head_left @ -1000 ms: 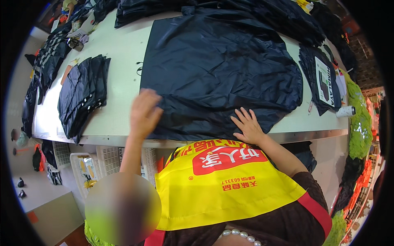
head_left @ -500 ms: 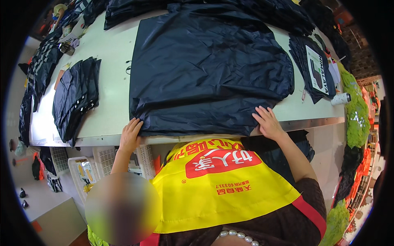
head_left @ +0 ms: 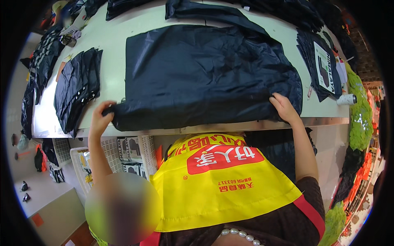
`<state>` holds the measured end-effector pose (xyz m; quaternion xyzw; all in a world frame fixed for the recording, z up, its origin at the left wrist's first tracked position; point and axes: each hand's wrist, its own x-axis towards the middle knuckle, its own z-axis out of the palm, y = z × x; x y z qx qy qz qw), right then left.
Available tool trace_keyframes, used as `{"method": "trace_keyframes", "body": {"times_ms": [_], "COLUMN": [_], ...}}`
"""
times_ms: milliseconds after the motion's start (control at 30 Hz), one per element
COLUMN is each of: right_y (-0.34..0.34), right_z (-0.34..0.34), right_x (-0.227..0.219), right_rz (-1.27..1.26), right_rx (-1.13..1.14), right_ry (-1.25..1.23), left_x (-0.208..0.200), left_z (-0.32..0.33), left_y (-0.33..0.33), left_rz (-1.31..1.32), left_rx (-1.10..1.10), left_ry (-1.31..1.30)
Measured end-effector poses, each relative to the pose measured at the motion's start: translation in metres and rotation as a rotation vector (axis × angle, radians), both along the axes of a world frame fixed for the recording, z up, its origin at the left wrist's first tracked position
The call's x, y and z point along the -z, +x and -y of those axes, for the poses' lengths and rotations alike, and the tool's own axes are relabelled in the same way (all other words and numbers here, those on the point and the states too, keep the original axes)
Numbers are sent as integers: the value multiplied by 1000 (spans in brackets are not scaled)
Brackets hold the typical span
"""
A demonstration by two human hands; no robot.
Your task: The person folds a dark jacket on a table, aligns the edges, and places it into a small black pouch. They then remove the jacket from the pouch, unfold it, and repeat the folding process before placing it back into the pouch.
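A wide piece of dark, shiny fabric (head_left: pixel 197 69) lies on the pale worktable before me, its right side rounded and wrinkled. The part nearest me is folded over into a thick band along the table's front edge. My left hand (head_left: pixel 101 119) is closed on the left end of this band, the thumb and fingers pinching its corner. Toward the right end, my right hand (head_left: pixel 284 108) grips the same band, with its fingertips curled on the upper side. What lies inside the fold is hidden.
Stacked dark pieces (head_left: pixel 78 88) lie to the left. Another dark stack (head_left: pixel 310 65) with a white printed card (head_left: pixel 324 67) is at right, near a thread spool (head_left: pixel 347 99). More dark fabric (head_left: pixel 213 12) lies at the far side. White baskets (head_left: pixel 110 158) stand below the front edge.
The near part of the fabric has been turned up and away from me into a band. My left hand has moved left and farther off, my right hand right; both now grip it.
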<state>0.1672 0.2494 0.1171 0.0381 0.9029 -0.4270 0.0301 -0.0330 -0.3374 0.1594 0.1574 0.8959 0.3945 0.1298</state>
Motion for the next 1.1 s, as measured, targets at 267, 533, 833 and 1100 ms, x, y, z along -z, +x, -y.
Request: {"method": "trace_keyframes", "body": {"times_ms": [267,533,833,1100], "right_y": [-49,-27,-124,-261], "right_z": [4,66,22,-123], "right_x": [62,77,24,55], "right_rz": [-105,-142,-486,-74], "right_rx": [236,-135,1,335], "right_ry": [665,694,565,1020], "left_x": [88,116,82,89], "left_z": [-87,-146,-166,-272], "left_y": [-33,25,-89,-312], "left_rz": [-704,-559,-385,-117], "left_rx": [-242,141,-201,-220], "left_ry": [-260,-567,4,-554]}}
